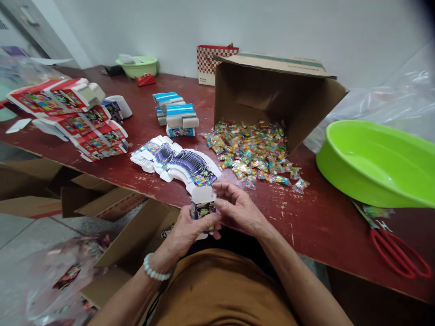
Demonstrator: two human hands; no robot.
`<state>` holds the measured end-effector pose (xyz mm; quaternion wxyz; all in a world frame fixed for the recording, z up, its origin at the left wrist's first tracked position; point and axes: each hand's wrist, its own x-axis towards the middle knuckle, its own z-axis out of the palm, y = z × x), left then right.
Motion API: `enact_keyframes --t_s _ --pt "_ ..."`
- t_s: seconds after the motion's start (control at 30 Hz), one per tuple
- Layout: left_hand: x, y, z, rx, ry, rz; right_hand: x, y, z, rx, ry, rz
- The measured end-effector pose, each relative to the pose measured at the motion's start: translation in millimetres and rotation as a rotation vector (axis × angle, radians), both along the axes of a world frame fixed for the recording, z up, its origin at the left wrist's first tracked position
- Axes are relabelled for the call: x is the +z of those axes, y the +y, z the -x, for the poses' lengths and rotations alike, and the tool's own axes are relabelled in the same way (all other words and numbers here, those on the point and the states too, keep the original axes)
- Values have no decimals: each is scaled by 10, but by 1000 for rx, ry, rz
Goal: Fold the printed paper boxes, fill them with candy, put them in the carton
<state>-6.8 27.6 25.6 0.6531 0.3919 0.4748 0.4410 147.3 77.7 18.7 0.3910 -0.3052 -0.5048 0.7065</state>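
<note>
My left hand (190, 228) grips a small purple printed carton (203, 209), its white top flap standing up, close to my body at the table's front edge. Alongside it is my right hand (238, 206), fingers curved at the carton's upper right; whether they touch the flap I cannot make out. Just beyond my hands, flat purple-and-white carton blanks (180, 160) lie fanned out on the table. To their right, a heap of small clear candy packets (251, 149) spills from a cardboard box (272, 90) lying on its side.
Red cartons (78, 117) are stacked at the left, blue-and-white bundles (178, 115) in the middle. A green basin (377, 167) stands right, above red-handled scissors (397, 251). Below the front edge are an open cardboard box (136, 240) and a clear plastic bag (64, 280).
</note>
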Motion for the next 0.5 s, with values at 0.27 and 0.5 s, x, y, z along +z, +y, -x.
enact_keyframes --t_s 0.27,0.5 --pt "-18 58 27 97 147 -108 27 -49 6 -247 -280 -149" --pt "-63 -39 36 339 287 -389 -35 -60 90 -355 -169 -146"
